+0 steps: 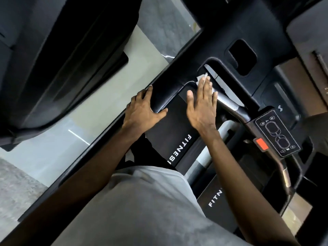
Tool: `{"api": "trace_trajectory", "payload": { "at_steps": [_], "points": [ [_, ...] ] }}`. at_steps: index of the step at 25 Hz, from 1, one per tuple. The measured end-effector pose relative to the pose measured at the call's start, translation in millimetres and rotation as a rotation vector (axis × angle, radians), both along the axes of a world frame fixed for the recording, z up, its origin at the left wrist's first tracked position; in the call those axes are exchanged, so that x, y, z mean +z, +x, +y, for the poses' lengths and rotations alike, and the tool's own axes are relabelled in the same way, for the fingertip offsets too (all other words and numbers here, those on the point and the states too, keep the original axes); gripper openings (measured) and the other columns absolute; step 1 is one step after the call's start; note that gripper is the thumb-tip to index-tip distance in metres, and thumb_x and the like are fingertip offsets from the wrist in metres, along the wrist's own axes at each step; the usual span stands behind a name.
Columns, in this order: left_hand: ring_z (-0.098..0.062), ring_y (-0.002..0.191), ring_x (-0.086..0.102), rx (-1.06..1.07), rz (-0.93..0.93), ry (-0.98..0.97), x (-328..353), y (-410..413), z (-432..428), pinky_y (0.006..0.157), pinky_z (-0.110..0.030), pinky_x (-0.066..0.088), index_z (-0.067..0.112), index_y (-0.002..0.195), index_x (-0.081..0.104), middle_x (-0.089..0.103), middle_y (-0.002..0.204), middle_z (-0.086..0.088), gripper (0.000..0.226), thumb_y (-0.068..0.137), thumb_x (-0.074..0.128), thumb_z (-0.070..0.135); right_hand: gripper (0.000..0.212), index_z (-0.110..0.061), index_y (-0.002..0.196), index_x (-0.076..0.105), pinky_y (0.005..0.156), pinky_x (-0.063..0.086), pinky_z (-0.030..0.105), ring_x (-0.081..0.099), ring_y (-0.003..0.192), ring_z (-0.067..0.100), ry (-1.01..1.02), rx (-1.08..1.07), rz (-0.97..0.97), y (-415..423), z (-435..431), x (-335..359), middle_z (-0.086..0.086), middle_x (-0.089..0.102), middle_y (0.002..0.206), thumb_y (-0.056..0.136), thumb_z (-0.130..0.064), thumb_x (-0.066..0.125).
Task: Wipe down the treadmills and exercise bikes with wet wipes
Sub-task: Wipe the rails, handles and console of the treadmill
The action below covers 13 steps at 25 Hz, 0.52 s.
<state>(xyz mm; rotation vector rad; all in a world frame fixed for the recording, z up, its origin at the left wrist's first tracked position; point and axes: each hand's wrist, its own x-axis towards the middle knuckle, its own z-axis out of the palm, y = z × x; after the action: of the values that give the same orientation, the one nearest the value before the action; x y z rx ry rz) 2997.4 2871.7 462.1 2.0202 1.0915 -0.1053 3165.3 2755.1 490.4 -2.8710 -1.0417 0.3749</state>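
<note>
Since the wet wipe looks thin and limp, likely bunching easily, your right hand presses it with flat fingers on the treadmill bar; your left hand grips the side rail.

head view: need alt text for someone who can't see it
A person's right hand presses a white wet wipe flat against a treadmill's front handlebar, while the left hand grips the padded side handrail. A button panel with a red tab sits to the right.
</note>
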Motion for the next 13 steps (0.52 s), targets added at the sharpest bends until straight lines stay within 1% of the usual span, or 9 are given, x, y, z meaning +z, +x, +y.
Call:
{"api": "trace_trajectory", "payload": {
  "at_steps": [2, 4, 5, 7, 9, 10, 12, 13],
  "points": [
    [-0.031, 0.138, 0.040, -0.004, -0.001, 0.012, 2.2, 0.2, -1.0, 0.109, -0.049, 0.039, 0.028, 0.159, 0.020, 0.038, 0.155, -0.004, 0.099, 0.079, 0.065, 0.066, 0.075, -0.013, 0.161, 0.001, 0.126, -0.003, 0.042, -0.004, 0.155, 0.019, 0.030, 0.108, 0.064, -7.0, 8.6, 0.9, 0.004, -0.003, 0.169, 0.102, -0.058, 0.014],
    [-0.032, 0.138, 0.040, -0.011, 0.000, 0.013, 3.1, -1.4, -1.9, 0.110, -0.048, 0.039, 0.028, 0.159, 0.019, 0.038, 0.155, -0.006, 0.098, 0.081, 0.064, 0.066, 0.074, -0.013, 0.161, 0.001, 0.126, -0.005, 0.039, -0.005, 0.155, 0.017, 0.030, 0.233, 0.080, -12.6, 23.7, 0.5, 0.003, -0.004, 0.169, 0.103, -0.057, 0.014],
    [-0.032, 0.138, 0.040, -0.014, 0.002, 0.010, 4.1, -1.1, -2.3, 0.110, -0.048, 0.039, 0.028, 0.159, 0.019, 0.038, 0.156, -0.006, 0.097, 0.081, 0.064, 0.066, 0.073, -0.014, 0.161, 0.001, 0.126, -0.005, 0.039, -0.004, 0.155, 0.016, 0.019, 0.245, 0.065, -7.4, 26.9, 0.9, 0.002, -0.003, 0.169, 0.103, -0.057, 0.013],
    [-0.031, 0.138, 0.041, -0.003, -0.002, -0.001, 4.5, -1.1, -0.7, 0.111, -0.049, 0.040, 0.029, 0.159, 0.020, 0.039, 0.154, -0.005, 0.097, 0.080, 0.064, 0.066, 0.073, -0.015, 0.161, 0.001, 0.126, -0.002, 0.041, -0.001, 0.155, 0.017, -0.018, 0.180, 0.028, 9.9, 24.9, 1.1, 0.003, -0.001, 0.169, 0.103, -0.058, 0.012],
    [-0.030, 0.137, 0.042, 0.019, -0.010, 0.002, 5.4, 1.0, -0.5, 0.110, -0.049, 0.041, 0.030, 0.158, 0.023, 0.041, 0.153, -0.005, 0.096, 0.079, 0.066, 0.065, 0.077, -0.011, 0.161, -0.001, 0.126, -0.003, 0.043, -0.002, 0.155, 0.020, -0.016, 0.139, 0.044, 17.6, 23.2, 1.6, 0.006, -0.004, 0.169, 0.103, -0.059, 0.014],
    [-0.029, 0.137, 0.043, 0.026, -0.013, 0.007, 6.5, 1.9, -1.1, 0.109, -0.049, 0.042, 0.031, 0.158, 0.024, 0.042, 0.153, -0.004, 0.096, 0.079, 0.066, 0.065, 0.078, -0.010, 0.160, -0.001, 0.126, -0.003, 0.042, -0.004, 0.155, 0.021, -0.010, 0.192, 0.068, 13.5, 24.2, 0.3, 0.007, -0.006, 0.168, 0.102, -0.060, 0.014],
    [-0.028, 0.138, 0.043, 0.029, -0.020, 0.000, 7.7, 2.2, -0.9, 0.109, -0.048, 0.043, 0.032, 0.158, 0.024, 0.042, 0.154, -0.003, 0.095, 0.079, 0.067, 0.064, 0.079, -0.009, 0.160, -0.001, 0.126, -0.003, 0.041, -0.007, 0.155, 0.019, -0.016, 0.345, 0.054, -1.9, 24.4, -2.8, 0.006, -0.007, 0.168, 0.102, -0.061, 0.014],
    [-0.027, 0.138, 0.043, 0.032, -0.021, -0.011, 7.9, 1.3, -0.2, 0.110, -0.046, 0.043, 0.033, 0.158, 0.024, 0.041, 0.154, -0.003, 0.095, 0.079, 0.067, 0.064, 0.078, -0.011, 0.161, -0.001, 0.126, -0.003, 0.041, -0.006, 0.155, 0.018, -0.017, 0.363, 0.043, -1.7, 24.5, -3.8, 0.004, -0.006, 0.168, 0.102, -0.061, 0.014]
  ]
}}
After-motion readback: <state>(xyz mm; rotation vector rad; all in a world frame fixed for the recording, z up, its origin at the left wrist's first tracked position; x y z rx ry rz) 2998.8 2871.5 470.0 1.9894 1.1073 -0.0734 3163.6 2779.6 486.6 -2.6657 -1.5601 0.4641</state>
